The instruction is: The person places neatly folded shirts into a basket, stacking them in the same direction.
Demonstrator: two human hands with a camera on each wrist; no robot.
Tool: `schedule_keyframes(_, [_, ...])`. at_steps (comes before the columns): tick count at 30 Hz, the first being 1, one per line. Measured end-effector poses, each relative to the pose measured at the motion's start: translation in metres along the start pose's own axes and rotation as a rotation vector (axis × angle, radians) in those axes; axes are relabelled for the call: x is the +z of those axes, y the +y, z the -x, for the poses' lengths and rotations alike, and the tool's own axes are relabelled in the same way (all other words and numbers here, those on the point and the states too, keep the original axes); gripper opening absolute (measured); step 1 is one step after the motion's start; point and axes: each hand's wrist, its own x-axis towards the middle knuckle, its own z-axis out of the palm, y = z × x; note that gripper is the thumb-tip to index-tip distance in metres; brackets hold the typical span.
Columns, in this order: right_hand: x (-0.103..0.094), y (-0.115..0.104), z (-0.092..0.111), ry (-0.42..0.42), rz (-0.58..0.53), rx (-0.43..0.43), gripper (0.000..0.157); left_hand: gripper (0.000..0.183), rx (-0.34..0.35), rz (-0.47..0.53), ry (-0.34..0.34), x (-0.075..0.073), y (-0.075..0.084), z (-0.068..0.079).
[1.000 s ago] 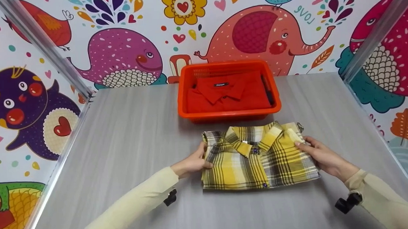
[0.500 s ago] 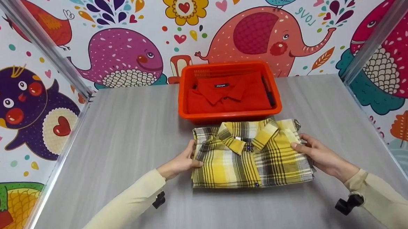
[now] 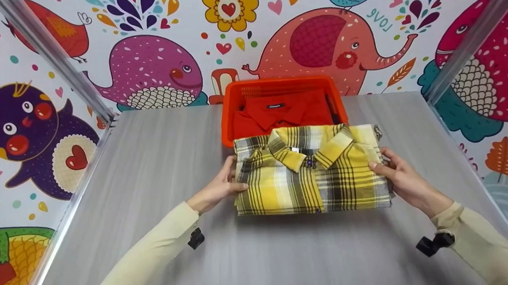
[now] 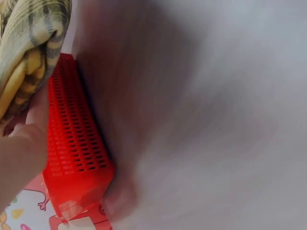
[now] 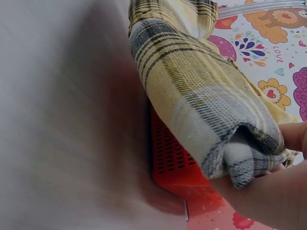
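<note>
A folded yellow, black and white plaid shirt (image 3: 282,188), collar facing up, is held level by its two sides. My left hand (image 3: 217,188) grips its left edge, thumb on top and fingers tucked beneath. On the opposite edge my right hand (image 3: 408,184) pinches the layers the same way; the right wrist view shows the folded end of the shirt (image 5: 192,96) between thumb and fingers. The shirt's far edge overlaps the front rim of an orange-red plastic basket (image 3: 226,118). Inside the basket lies a folded red collared shirt (image 3: 261,111), its lower part hidden behind the plaid one.
The basket stands on a grey wood-grain table (image 3: 158,147) near the back wall (image 3: 240,52), which carries cartoon animal prints. Metal posts (image 3: 54,57) mark the corners. In the left wrist view, the basket's perforated side (image 4: 72,129) shows beneath the shirt, with the tabletop beside it.
Both hands have carried the plaid shirt first a little left, then up and away toward the basket, so it now covers the front rim. The basket and red shirt have stayed put.
</note>
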Motion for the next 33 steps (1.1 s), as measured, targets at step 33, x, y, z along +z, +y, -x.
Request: schedule_keyframes(33, [0.006,-0.043,-0.106,0.252,-0.015,-0.053,0.021,0.072,0.206,-0.196,0.232,-0.051,0.055,-0.086])
